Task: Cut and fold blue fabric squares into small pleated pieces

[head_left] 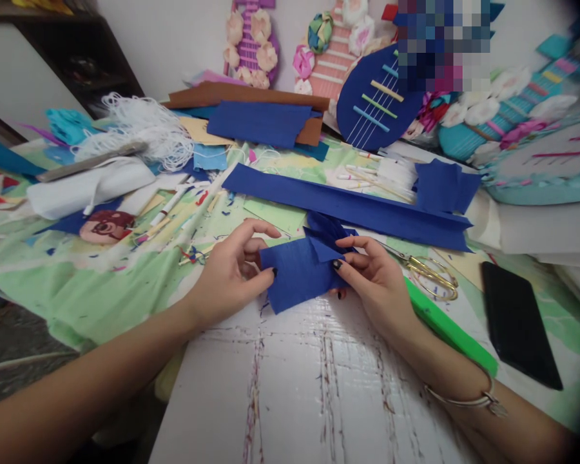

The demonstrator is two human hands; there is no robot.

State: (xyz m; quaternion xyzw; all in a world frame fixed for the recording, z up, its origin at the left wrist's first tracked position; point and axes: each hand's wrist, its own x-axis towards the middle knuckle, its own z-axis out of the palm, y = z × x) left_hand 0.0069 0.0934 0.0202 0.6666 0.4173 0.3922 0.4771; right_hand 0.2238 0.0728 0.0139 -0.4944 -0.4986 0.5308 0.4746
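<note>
A piece of blue crepe paper (297, 274) is stretched between my two hands, above the near edge of the table. My left hand (232, 264) has its thumb on the front of the paper's left edge; its index finger is raised off, and the other fingers curl partly out of sight. With thumb and fingers closed, my right hand (374, 277) pinches the right side, where a corner folds over. Just behind it lie darker blue folded pieces (326, 229). Gold-handled scissors (432, 277) rest right of my right hand, their blades partly hidden.
A long blue paper strip (348, 200) crosses the table behind my hands. White string (140, 129) heaps at the left. A green bar (452, 328) and a black phone (519, 322) lie right. Decorated instrument-shaped crafts (377, 100) lean at the back. A marked white board (290, 386) is nearest me.
</note>
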